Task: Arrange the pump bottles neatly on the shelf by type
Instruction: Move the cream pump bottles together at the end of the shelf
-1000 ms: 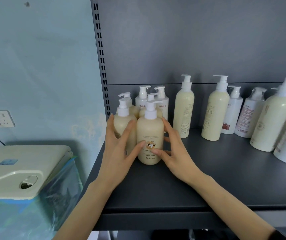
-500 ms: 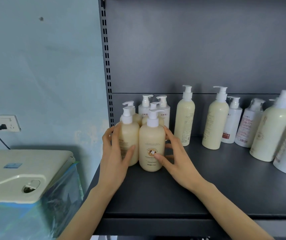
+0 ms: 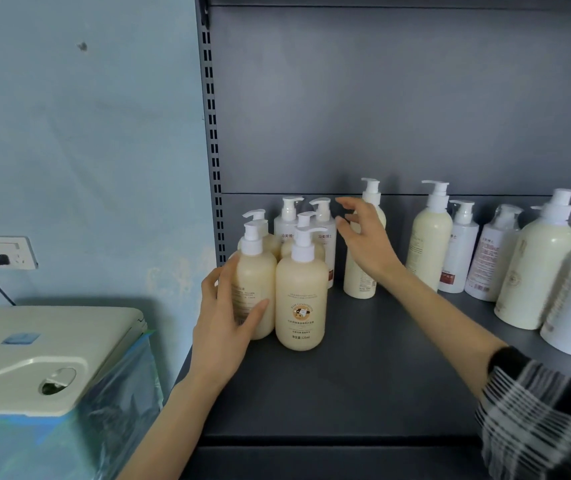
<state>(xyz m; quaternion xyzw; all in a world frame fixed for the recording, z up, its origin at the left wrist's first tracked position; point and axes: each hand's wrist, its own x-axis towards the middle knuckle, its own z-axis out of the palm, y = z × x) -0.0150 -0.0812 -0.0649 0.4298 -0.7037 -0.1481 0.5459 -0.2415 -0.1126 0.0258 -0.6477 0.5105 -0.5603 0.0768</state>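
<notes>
A cluster of short cream pump bottles stands at the shelf's left end; the front one [image 3: 300, 303] carries a round cow label. My left hand [image 3: 223, 318] rests around the left front cream bottle [image 3: 255, 292], thumb on its front. Two white bottles [image 3: 325, 237] stand behind the cluster. My right hand [image 3: 363, 239] hovers with spread fingers in front of a tall cream bottle [image 3: 360, 282], holding nothing. More tall cream bottles [image 3: 429, 237] and white bottles [image 3: 459, 251] stand mixed to the right.
The dark grey shelf [image 3: 363, 375] has a grey back panel and a slotted upright [image 3: 212, 133] at its left. Below left sits a cream-lidded appliance [image 3: 45, 355] wrapped in blue plastic. A wall socket [image 3: 12, 252] with a plug is on the blue wall.
My right hand has left the front cow-label bottle and risen back toward the tall cream bottle. My left hand stays on the left front bottle.
</notes>
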